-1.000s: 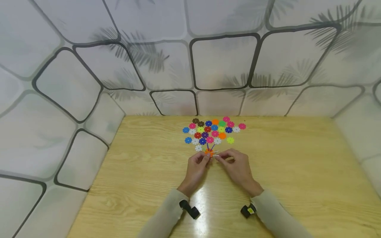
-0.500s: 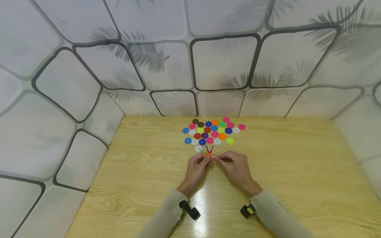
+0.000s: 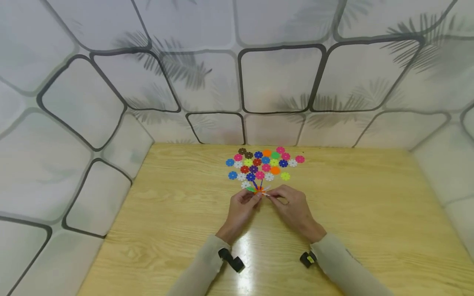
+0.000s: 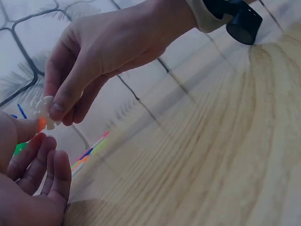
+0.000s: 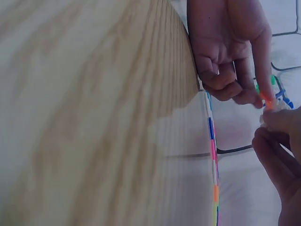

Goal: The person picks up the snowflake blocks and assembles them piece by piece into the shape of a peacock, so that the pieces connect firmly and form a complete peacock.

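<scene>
Left hand (image 3: 241, 211) pinches an orange notched plastic disc (image 4: 42, 124) between thumb and fingers, above the table in the middle. Fixed around the orange disc are blue discs (image 3: 254, 185), a green disc (image 3: 250, 189) and a white one (image 3: 267, 188), seen nearly edge-on in the head view. Thumb and forefinger of the right hand (image 3: 294, 209) pinch another white notched disc (image 4: 46, 113) at the right side of the orange one. The two discs touch or overlap; whether their slots are engaged is hidden by the fingers.
Several loose flower-shaped discs lie flat beyond the hands, among them a yellow disc (image 3: 285, 176), an orange disc (image 3: 275, 170) and a brown disc (image 3: 242, 151). A patterned wall (image 3: 281, 78) borders the wooden table (image 3: 177, 213) at the back.
The assembled discs have turned slightly in the fingers, so the green disc now shows more at the left. Both hands stay close together, holding on.
</scene>
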### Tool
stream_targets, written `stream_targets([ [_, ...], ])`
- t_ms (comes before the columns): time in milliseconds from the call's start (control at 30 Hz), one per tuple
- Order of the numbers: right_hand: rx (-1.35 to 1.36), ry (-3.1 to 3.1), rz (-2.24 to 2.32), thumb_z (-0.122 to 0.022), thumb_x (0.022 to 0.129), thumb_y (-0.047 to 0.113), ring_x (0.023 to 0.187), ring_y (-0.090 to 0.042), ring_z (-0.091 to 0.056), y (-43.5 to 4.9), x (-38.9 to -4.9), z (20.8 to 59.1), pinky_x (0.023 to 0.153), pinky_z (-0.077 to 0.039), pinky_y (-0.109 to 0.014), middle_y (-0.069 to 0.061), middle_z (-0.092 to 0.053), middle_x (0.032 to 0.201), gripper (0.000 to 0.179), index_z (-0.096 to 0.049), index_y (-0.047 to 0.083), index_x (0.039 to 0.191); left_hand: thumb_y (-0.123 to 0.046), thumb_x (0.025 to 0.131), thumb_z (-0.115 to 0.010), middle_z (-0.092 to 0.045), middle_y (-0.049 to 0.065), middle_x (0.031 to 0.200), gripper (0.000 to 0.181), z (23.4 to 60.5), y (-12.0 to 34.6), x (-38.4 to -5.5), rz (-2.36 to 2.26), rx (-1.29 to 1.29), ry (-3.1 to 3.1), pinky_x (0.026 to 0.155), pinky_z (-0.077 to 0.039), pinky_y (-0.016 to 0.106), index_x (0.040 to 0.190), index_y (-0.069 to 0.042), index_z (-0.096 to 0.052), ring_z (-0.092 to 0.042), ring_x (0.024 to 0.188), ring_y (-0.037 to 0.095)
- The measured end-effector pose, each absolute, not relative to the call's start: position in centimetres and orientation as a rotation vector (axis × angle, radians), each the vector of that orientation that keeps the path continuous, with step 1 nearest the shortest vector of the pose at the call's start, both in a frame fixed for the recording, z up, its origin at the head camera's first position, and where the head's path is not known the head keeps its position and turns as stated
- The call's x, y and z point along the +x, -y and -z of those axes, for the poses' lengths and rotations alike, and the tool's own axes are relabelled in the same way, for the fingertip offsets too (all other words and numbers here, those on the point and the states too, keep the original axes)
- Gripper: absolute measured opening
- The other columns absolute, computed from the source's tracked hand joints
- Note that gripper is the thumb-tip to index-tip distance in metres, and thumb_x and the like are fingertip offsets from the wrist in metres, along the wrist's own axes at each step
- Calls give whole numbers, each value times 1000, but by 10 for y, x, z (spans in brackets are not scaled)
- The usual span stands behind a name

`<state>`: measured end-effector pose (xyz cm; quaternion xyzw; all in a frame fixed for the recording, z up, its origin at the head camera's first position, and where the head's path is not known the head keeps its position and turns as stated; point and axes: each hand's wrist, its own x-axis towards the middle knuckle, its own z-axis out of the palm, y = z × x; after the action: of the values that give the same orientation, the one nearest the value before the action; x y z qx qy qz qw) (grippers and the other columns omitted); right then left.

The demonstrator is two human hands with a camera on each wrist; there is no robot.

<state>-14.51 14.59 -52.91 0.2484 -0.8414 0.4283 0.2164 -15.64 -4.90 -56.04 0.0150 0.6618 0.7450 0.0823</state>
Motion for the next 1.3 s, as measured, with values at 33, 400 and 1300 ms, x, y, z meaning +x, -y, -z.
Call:
stream_targets([
  [33, 711, 2362, -1205, -87, 89, -2, 91, -18, -81, -149, -147, 529, 87, -62, -17, -4, -83, 99, 15, -83, 7, 101, -11, 105, -72, -78, -3, 92, 18, 561, 49, -157, -2257, 17, -1947, 76, -61, 20, 105, 7, -73, -71, 82, 7],
  [400, 427, 2973, -1036, -64, 109, 13, 126, -40, -61, -182, -206, 525, 109, -56, -57, -22, -62, 138, 42, -62, -4, 148, -2, 106, -66, -74, -4, 86, 18, 559, 46, -154, -2357, -77, -1877, 76, -62, 21, 107, 16, -68, -70, 83, 8],
  [1300, 208, 2919, -1416, -79, 100, 14, 93, -19, -73, -196, -181, 524, 84, -60, -28, -15, -77, 104, 19, -72, 1, 111, -7, 102, -74, -75, -7, 84, 19, 567, 46, -155, -2350, -40, -1930, 75, -58, 18, 105, 11, -74, -68, 78, 6],
])
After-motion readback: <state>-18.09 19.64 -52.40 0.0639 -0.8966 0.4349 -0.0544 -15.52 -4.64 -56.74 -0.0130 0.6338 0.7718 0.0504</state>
